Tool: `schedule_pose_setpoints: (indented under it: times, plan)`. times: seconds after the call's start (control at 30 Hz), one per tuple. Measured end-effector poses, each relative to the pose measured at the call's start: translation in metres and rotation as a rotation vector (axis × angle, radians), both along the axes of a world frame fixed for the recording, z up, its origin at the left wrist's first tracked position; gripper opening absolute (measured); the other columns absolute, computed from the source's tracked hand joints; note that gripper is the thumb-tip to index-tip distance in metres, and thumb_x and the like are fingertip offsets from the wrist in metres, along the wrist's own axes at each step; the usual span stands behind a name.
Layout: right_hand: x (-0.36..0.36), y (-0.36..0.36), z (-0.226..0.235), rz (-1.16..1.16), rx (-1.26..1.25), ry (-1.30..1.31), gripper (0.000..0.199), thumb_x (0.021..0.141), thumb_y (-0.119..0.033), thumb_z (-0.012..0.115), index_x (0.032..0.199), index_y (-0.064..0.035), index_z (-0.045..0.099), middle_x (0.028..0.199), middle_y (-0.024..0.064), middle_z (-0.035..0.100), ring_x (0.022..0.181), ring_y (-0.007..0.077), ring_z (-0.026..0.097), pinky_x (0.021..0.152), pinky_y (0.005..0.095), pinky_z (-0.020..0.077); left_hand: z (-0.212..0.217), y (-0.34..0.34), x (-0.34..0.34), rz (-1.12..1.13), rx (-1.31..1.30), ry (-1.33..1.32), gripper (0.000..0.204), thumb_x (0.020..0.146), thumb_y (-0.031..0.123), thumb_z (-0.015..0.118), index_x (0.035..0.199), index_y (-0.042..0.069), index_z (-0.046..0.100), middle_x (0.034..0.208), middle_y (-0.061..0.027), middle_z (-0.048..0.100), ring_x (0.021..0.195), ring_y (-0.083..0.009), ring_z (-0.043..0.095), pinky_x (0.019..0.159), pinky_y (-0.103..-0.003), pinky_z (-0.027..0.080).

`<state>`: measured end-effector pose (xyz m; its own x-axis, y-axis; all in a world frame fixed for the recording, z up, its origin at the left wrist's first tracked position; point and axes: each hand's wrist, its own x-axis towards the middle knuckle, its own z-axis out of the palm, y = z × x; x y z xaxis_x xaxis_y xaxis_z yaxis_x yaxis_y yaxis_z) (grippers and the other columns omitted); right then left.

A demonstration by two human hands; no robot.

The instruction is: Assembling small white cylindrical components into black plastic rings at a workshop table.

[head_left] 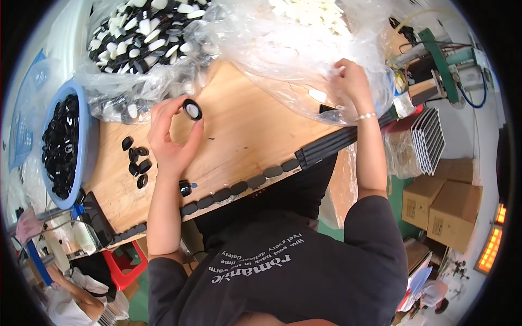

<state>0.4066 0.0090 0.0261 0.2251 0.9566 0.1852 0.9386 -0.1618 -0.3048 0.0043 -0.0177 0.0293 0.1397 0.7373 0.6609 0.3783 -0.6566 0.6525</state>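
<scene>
Between the thumb and fingertips of my left hand (173, 138) is a small black oval part with a white centre (192, 109), held above the wooden table. My right hand (353, 84) is over the clear plastic sheeting (293, 81) at the right. Its fingers are curved and blurred, so I cannot make out whether they grip anything. Near it lie a white oval piece (317, 95) and a dark piece (326, 108). Left of my left forearm, several loose black oval parts (142, 166) rest on the wood. A black shiny part (185, 188) sits beside that forearm.
A plastic bag of mixed black and white pieces (147, 41) stands at the far left, with cream-coloured pieces (312, 16) at the back. A blue basin (89, 141) of black parts is at the left. Dark padding (239, 188) lines the table's front edge. Another person (76, 296) is at lower left.
</scene>
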Motion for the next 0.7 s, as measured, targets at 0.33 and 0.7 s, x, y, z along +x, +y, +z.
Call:
schedule_pose_setpoints:
  times: [0.33,0.7]
  plan:
    - [-0.205,-0.047,0.048,0.405,0.413,1.238,0.017,0.078,0.004,0.070,0.093,-0.0001,0.065,0.077,0.0028,0.065,0.068,0.0071,0.060,0.060,0.0190,0.0485,-0.010,-0.004,0.008,0.022,0.061,-0.045,0.041,0.061,0.000,0.080,0.099,0.002,0.063,0.093,-0.0115,0.062,0.085,-0.0254,0.058,0.077,-0.033,0.048]
    - [-0.243,-0.048,0.028,0.618,0.718,0.719,0.016,0.073,0.002,0.075,0.082,-0.0034,0.064,0.076,0.0056,0.066,0.063,0.0103,0.058,0.054,0.0213,0.0433,0.001,-0.007,0.012,0.073,0.221,0.001,0.043,0.057,-0.001,0.079,0.096,0.000,0.062,0.091,-0.0120,0.062,0.085,-0.0305,0.058,0.077,-0.037,0.048]
